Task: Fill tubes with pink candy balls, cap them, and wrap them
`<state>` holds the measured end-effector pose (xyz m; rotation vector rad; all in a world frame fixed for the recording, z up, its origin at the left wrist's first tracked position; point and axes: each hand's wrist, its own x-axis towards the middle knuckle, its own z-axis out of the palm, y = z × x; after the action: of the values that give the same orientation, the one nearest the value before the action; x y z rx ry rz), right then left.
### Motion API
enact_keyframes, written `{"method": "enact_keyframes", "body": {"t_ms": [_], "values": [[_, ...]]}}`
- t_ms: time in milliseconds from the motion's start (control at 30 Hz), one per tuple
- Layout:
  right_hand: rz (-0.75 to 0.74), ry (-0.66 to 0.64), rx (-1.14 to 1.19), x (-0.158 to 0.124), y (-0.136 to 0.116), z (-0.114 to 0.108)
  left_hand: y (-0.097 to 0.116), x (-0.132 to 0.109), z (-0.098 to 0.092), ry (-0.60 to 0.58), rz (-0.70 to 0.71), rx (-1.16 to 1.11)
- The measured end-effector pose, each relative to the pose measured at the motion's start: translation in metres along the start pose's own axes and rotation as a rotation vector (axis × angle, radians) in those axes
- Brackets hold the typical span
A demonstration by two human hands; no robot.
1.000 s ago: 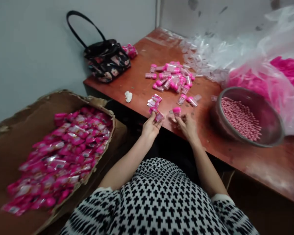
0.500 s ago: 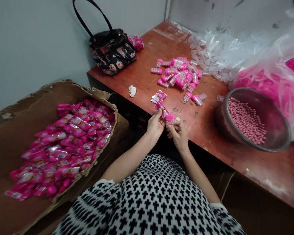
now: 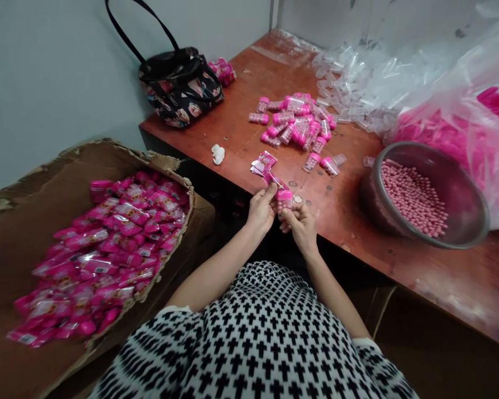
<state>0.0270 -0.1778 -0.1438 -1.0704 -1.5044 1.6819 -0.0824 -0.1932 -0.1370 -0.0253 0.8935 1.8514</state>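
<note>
At the table's front edge, my left hand pinches a pink printed wrapper. Beside it my right hand holds a clear bottle with a pink cap, cap end up, with pink beads inside. The bottle's cap is now against the wrapper and my left fingertips. Just beyond my hands lies a small stack of pink wrappers. Farther back is a heap of capped bottles filled with pink beads.
A cardboard box with wrapped pink packets stands left. On the red table are a floral bag, white scrap, clear tubes, a bowl of beads and a plastic bag of pink pieces.
My right hand has brought the bottle left, up to the wrapper and my left fingers. The whole view has shifted slightly.
</note>
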Motion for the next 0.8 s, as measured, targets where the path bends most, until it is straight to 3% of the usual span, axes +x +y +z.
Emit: {"method": "enact_keyframes", "body": {"t_ms": [133, 300, 567, 700, 800], "values": [[-0.042, 0.038, -0.03, 0.0, 0.004, -0.001, 0.002, -0.002, -0.001, -0.119, -0.021, 0.113], [-0.114, 0.068, -0.085, -0.002, 0.006, -0.002, 0.0, 0.0, -0.005, -0.12, -0.11, 0.166], [0.031, -0.079, 0.192, 0.006, 0.006, -0.008, 0.015, 0.003, -0.007, -0.261, -0.123, 0.342], [-0.064, 0.003, 0.067, 0.007, 0.002, -0.008, 0.015, 0.001, -0.006, -0.241, -0.13, 0.348], [-0.043, -0.021, 0.062, 0.007, 0.0, -0.01, 0.012, -0.002, -0.005, -0.203, -0.149, 0.31]]}}
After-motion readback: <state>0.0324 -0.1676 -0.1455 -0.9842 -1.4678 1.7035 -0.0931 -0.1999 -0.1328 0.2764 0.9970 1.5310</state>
